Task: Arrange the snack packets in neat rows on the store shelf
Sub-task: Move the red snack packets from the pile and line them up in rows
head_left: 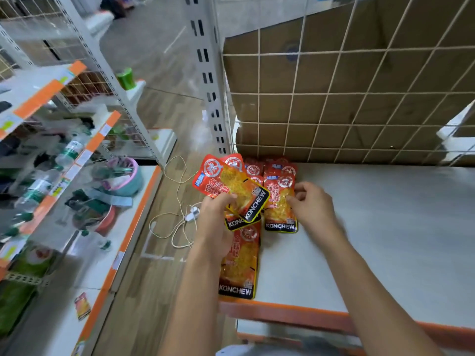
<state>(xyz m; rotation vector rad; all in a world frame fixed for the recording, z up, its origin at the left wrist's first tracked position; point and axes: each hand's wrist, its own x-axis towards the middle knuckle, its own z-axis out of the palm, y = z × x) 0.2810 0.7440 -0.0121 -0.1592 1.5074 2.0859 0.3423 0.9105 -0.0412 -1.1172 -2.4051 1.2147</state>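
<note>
Several red and yellow KONCHEW snack packets lie at the left end of a white store shelf (372, 227). My left hand (216, 222) grips a fanned bunch of packets (236, 188) just above the shelf's left edge. My right hand (312, 204) pinches the right edge of a flat packet (280, 201) lying on the shelf. One more packet (240, 263) lies lengthwise near the front edge, partly under my left wrist. More packets (277, 167) sit by the wire back, partly hidden.
A wire grid back (334, 98) with cardboard behind it closes the shelf. Its front has an orange rim (282, 313). A white cable and plug (185, 214) lie on the wooden floor at left. The left rack (77, 176) holds bottles and baskets, and a stray packet (82, 305).
</note>
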